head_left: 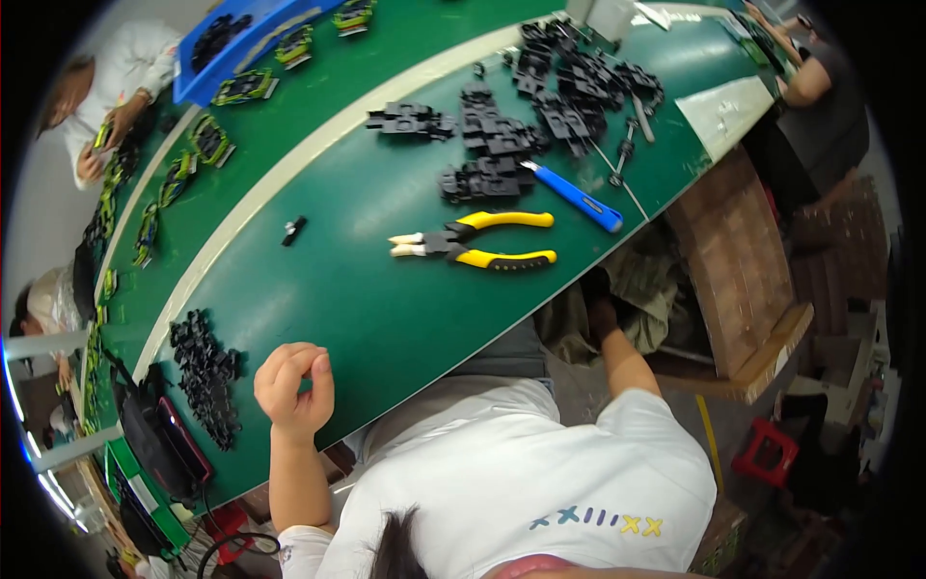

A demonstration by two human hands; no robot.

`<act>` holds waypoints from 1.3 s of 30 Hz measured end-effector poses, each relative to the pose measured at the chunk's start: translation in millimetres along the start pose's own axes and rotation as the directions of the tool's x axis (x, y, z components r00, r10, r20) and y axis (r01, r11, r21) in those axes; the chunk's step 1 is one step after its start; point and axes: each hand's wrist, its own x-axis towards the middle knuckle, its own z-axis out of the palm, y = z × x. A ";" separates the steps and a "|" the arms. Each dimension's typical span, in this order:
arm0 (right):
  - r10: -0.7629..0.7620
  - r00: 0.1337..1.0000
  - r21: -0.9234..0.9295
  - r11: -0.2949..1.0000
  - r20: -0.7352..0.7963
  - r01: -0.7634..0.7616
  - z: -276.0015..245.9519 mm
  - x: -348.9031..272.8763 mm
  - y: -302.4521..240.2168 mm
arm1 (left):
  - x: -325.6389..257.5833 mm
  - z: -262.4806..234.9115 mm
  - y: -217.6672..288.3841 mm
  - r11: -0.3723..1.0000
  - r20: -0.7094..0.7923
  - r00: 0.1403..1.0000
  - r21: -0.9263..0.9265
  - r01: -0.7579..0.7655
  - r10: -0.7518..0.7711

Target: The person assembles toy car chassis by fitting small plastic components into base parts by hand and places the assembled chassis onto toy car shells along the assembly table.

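My left hand (294, 386) rests on the near edge of the green table (367, 289), fingers curled shut with nothing visible in them. It lies just right of a pile of small black plastic parts (205, 376). My right forearm reaches down past the table's edge, and my right hand (598, 297) is in shadow below it, so its fingers are hard to make out. Yellow-handled pliers (475, 243) lie on the table between the two hands, with a blue utility knife (577, 198) beyond them.
More heaps of black parts (502, 145) and a screwdriver (625, 150) lie further back. A blue bin (241, 39) and green-yellow frames (207, 140) line the far band. Other people work at top left, left and top right. A brown crate (733, 261) and a red stool (767, 449) stand at right.
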 end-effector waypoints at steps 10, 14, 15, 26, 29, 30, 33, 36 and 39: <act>0.062 0.994 0.684 0.722 0.087 -0.105 -130.6 -20.5 -7.1 | 24.2 -14.5 -5.9 0.996 0.045 0.995 -0.011 -0.084 0.085; 0.127 0.972 0.682 0.694 0.195 -0.228 -205.2 -46.9 -40.2 | 15.1 -19.4 -22.2 0.998 0.043 0.998 -0.045 -0.036 0.038; 0.150 0.965 0.636 0.728 0.217 -0.256 -221.7 -56.8 -43.8 | 14.4 -20.0 -26.1 0.998 0.031 0.999 -0.046 -0.034 0.036; -0.762 0.637 0.722 0.377 -0.114 0.580 -432.9 -95.2 -393.3 | -0.8 -51.5 -86.4 0.764 -0.250 0.747 -0.421 0.489 -0.616; -0.925 0.380 0.535 0.318 -0.006 0.783 -392.0 -72.7 -491.2 | 6.7 -69.2 -93.8 0.660 -0.217 0.679 -0.556 0.505 -0.702; -0.941 0.339 0.535 0.287 0.002 0.794 -374.1 -66.8 -512.0 | 7.9 -73.5 -95.2 0.653 -0.225 0.663 -0.556 0.515 -0.714; -0.955 0.294 0.521 0.271 0.040 0.809 -350.5 -60.2 -551.8 | 8.4 -71.2 -103.8 0.701 -0.280 0.682 -0.532 0.475 -0.675; -0.968 0.244 0.454 0.247 0.065 0.856 -344.4 -63.9 -570.0 | 5.3 -77.2 -107.7 0.690 -0.279 0.666 -0.529 0.494 -0.692; -0.962 0.274 0.452 0.244 0.001 0.858 -344.1 -61.1 -580.1 | 1.8 -92.8 -112.1 0.710 -0.305 0.665 -0.495 0.501 -0.682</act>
